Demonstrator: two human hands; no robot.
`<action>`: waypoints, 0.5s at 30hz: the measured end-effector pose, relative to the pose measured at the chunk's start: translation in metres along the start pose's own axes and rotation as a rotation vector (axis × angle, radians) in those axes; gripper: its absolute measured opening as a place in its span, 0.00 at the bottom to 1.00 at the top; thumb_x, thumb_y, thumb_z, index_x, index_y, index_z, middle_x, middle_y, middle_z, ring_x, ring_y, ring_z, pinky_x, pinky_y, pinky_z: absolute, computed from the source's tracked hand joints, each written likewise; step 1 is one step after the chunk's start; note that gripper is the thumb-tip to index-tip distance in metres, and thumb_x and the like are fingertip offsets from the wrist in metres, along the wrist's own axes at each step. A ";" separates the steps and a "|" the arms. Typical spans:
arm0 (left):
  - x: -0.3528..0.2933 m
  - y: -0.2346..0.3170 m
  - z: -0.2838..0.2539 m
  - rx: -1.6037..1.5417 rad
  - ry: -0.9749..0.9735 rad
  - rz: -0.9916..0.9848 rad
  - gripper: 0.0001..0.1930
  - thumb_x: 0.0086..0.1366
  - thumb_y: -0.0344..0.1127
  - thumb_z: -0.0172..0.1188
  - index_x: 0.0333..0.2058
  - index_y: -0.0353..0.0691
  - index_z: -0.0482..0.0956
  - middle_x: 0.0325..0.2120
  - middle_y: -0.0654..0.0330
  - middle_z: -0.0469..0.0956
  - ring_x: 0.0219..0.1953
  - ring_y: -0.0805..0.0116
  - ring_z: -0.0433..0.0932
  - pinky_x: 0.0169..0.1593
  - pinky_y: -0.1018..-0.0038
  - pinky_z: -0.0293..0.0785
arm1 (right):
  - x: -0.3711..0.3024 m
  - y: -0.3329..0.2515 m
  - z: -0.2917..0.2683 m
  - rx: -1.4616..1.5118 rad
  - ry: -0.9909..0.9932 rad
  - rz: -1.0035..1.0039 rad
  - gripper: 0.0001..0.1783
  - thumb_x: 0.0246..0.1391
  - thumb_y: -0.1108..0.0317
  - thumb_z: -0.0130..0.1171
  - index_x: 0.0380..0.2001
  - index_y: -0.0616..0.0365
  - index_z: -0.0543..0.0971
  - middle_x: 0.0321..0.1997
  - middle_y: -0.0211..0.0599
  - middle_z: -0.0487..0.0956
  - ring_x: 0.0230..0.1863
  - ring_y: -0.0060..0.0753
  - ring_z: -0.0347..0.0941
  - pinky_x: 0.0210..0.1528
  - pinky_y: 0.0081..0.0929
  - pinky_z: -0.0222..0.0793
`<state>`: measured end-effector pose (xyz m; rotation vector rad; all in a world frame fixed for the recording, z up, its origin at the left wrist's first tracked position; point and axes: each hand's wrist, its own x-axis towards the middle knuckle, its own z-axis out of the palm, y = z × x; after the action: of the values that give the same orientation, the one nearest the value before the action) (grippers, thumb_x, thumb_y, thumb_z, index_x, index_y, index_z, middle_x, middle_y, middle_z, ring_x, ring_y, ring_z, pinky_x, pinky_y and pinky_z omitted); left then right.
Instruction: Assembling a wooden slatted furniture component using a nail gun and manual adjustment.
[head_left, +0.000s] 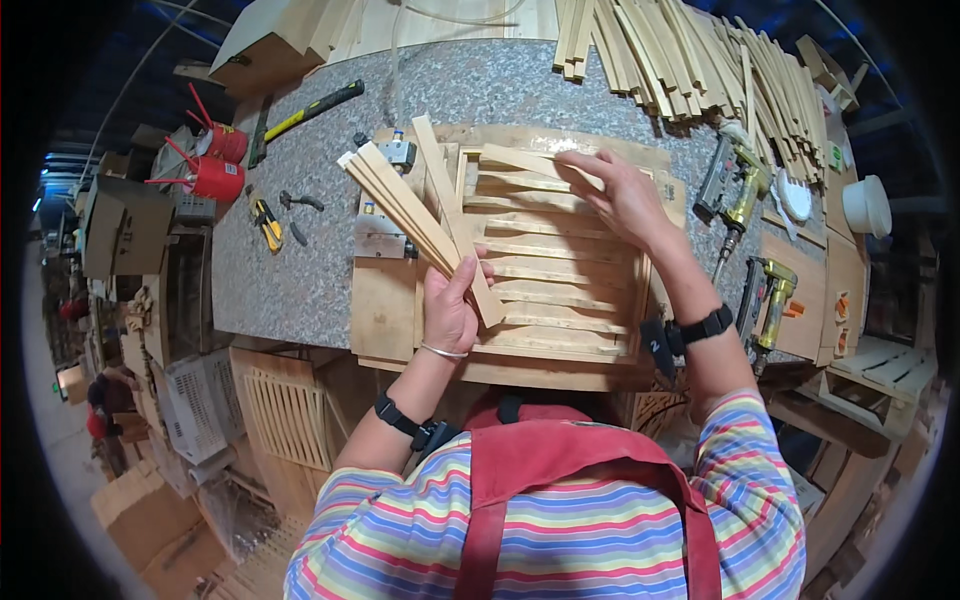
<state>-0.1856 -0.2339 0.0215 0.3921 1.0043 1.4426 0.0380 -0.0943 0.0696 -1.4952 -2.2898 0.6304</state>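
Note:
My left hand [453, 312] is closed round a bundle of light wooden slats [398, 208], which fans out up and to the left. One loose slat [448, 195] of the bundle crosses at a different angle and its lower end overlaps the frame. My right hand [625, 200] has its fingers on the right end of a single slat [527, 160] at the far end of the wooden frame [462, 185]. Inside that frame several shaped slats [560, 270] lie crosswise in a row, one below another. The frame rests on a wooden board [385, 310].
A pile of wooden strips [690, 60] covers the far right. Two nail guns [740, 185] lie right of the frame. On the left are a hammer [310, 112], pliers [266, 225] and red cans [215, 178]. Metal clamp-like fittings [380, 235] sit at the board's left edge.

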 end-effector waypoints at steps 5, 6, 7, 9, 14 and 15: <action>0.002 0.000 0.001 -0.043 0.006 -0.013 0.13 0.67 0.33 0.55 0.48 0.38 0.67 0.38 0.60 0.73 0.35 0.73 0.74 0.39 0.77 0.74 | 0.031 0.014 0.019 0.015 -0.048 -0.240 0.14 0.56 0.64 0.56 0.45 0.36 0.80 0.37 0.33 0.74 0.37 0.42 0.74 0.37 0.36 0.70; 0.002 0.000 0.000 -0.085 0.008 -0.016 0.14 0.67 0.34 0.55 0.49 0.39 0.66 0.38 0.60 0.73 0.35 0.73 0.74 0.39 0.77 0.75 | 0.034 0.012 0.020 -0.013 -0.070 -0.244 0.13 0.56 0.65 0.56 0.44 0.36 0.80 0.37 0.33 0.74 0.37 0.41 0.74 0.36 0.37 0.70; 0.002 0.000 0.000 -0.086 0.016 -0.018 0.14 0.67 0.34 0.55 0.49 0.39 0.66 0.38 0.60 0.73 0.35 0.73 0.74 0.39 0.77 0.75 | 0.036 0.011 0.023 -0.010 -0.077 -0.245 0.13 0.56 0.65 0.56 0.44 0.36 0.80 0.37 0.33 0.74 0.37 0.41 0.74 0.36 0.37 0.70; 0.002 0.001 0.001 -0.096 0.019 -0.018 0.13 0.67 0.35 0.55 0.47 0.38 0.67 0.37 0.61 0.73 0.34 0.73 0.74 0.39 0.77 0.74 | 0.037 0.011 0.028 -0.041 -0.057 -0.239 0.13 0.54 0.68 0.55 0.43 0.41 0.81 0.37 0.33 0.74 0.38 0.40 0.73 0.38 0.35 0.71; 0.007 0.002 -0.001 -0.058 -0.003 -0.030 0.12 0.67 0.36 0.54 0.45 0.37 0.69 0.36 0.61 0.73 0.34 0.74 0.74 0.39 0.77 0.75 | 0.035 0.019 0.067 -0.140 0.196 -0.405 0.13 0.49 0.72 0.53 0.38 0.50 0.81 0.35 0.33 0.74 0.39 0.37 0.72 0.40 0.33 0.71; 0.007 0.003 0.000 -0.056 -0.007 -0.015 0.12 0.67 0.36 0.54 0.44 0.36 0.69 0.36 0.61 0.73 0.34 0.74 0.74 0.39 0.77 0.75 | 0.035 0.017 0.072 -0.051 0.212 -0.346 0.13 0.47 0.72 0.53 0.37 0.53 0.80 0.34 0.33 0.74 0.39 0.36 0.71 0.41 0.33 0.71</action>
<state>-0.1891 -0.2269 0.0212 0.3477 0.9575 1.4515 0.0016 -0.0693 0.0005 -1.0859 -2.3309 0.3034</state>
